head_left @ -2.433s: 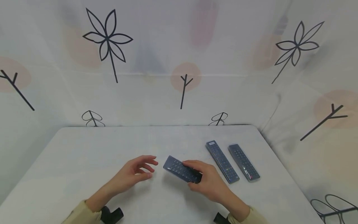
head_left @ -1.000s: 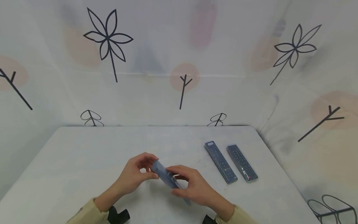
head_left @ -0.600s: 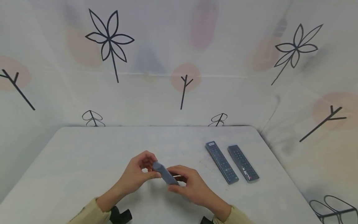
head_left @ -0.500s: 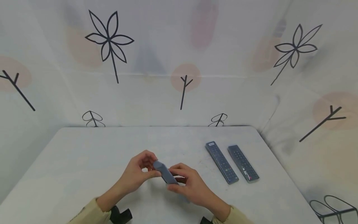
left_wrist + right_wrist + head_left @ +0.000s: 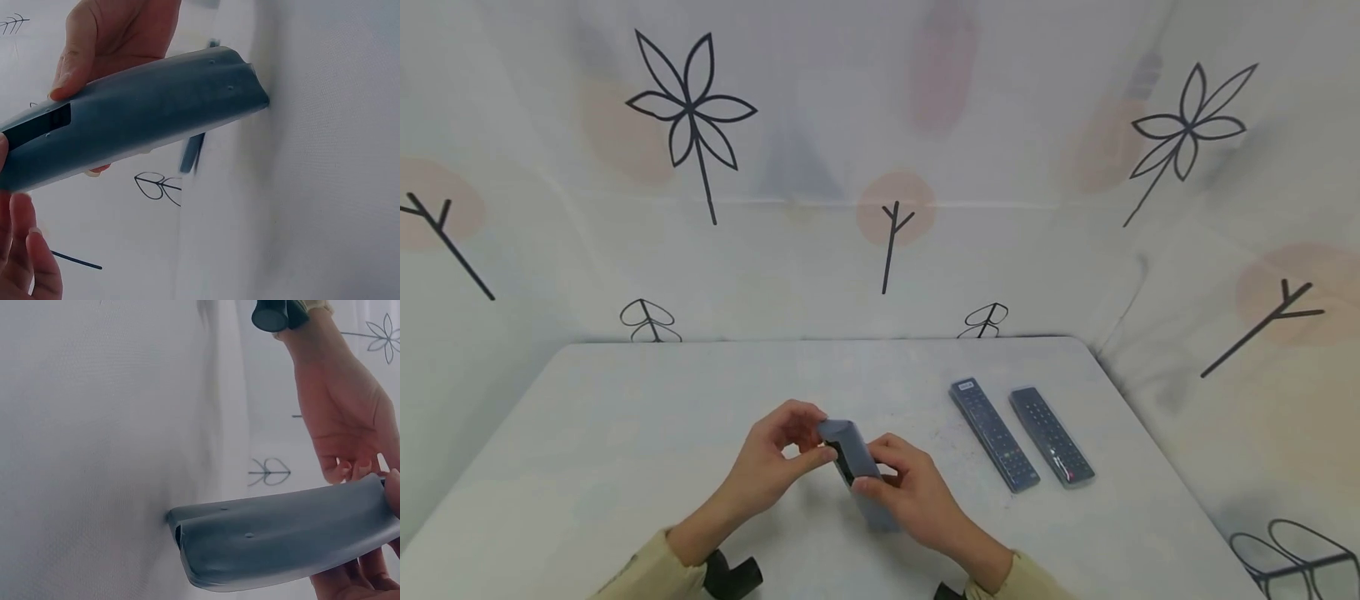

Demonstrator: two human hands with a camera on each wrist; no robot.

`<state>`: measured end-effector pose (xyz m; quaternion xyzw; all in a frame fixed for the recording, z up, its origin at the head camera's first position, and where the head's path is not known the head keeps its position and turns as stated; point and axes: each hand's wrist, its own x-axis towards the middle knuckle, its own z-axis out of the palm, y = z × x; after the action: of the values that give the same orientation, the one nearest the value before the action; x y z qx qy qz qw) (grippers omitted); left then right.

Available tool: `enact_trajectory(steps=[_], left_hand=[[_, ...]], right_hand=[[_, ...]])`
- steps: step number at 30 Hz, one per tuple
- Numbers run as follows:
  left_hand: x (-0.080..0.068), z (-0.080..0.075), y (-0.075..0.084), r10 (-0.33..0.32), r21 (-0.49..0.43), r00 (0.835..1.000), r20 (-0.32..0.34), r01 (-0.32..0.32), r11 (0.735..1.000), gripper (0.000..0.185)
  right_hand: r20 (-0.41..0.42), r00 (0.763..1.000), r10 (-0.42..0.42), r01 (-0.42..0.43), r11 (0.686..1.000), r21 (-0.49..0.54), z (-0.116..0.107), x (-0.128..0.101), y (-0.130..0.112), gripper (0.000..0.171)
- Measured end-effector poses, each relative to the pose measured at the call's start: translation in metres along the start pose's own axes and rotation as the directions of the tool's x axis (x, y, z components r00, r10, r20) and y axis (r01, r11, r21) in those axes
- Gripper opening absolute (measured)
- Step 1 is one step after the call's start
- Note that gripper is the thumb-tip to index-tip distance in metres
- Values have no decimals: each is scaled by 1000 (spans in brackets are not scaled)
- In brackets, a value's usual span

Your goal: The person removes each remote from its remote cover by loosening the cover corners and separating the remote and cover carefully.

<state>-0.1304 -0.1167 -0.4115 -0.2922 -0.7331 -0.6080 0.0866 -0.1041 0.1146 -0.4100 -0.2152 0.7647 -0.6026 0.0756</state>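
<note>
White cloth printed with black flowers and twigs hangs behind the pale table (image 5: pixel 625 433) in the head view. I see my left hand (image 5: pixel 775 462) and right hand (image 5: pixel 910 500) holding a grey remote (image 5: pixel 853 467) between them, lifted just above the table near its front middle, back side up. The left fingers pinch its far end, thumb by a dark slot there; the right fingers curl round its near half. Two more remotes (image 5: pixel 994 433) lie side by side, buttons up, well off to the right.

From the left wrist, the remote (image 5: pixel 137 119) fills the frame, its dark opening (image 5: pixel 37 125) near my left thumb, the right hand's fingers (image 5: pixel 94 50) wrapped over the top edge.

From the right wrist, the remote's (image 5: pixel 281 537) end shows a groove and two small dimples; the left hand (image 5: pixel 344 419) reaches in from above, fingertips on the far corner.

I judge the step in hand to be working at the battery cover on the back. The next move probably calls for a firm right-hand hold while the left thumb presses and slides at that slot.
</note>
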Motion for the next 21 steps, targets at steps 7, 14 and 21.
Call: enact_trajectory(steps=[7, 14, 21], left_hand=[[5, 7, 0, 63, 37, 997, -44, -61, 997, 37], [11, 14, 2, 118, 48, 990, -71, -115, 992, 35], [18, 18, 8, 130, 79, 986, -108, -122, 989, 33]], right_hand=[[-36, 999, 12, -12, 1000, 16, 0, 0, 3, 32], [-81, 997, 10, -6, 999, 43, -1, 6, 1, 40], [-109, 994, 0, 2, 1000, 19, -3, 15, -1, 39]])
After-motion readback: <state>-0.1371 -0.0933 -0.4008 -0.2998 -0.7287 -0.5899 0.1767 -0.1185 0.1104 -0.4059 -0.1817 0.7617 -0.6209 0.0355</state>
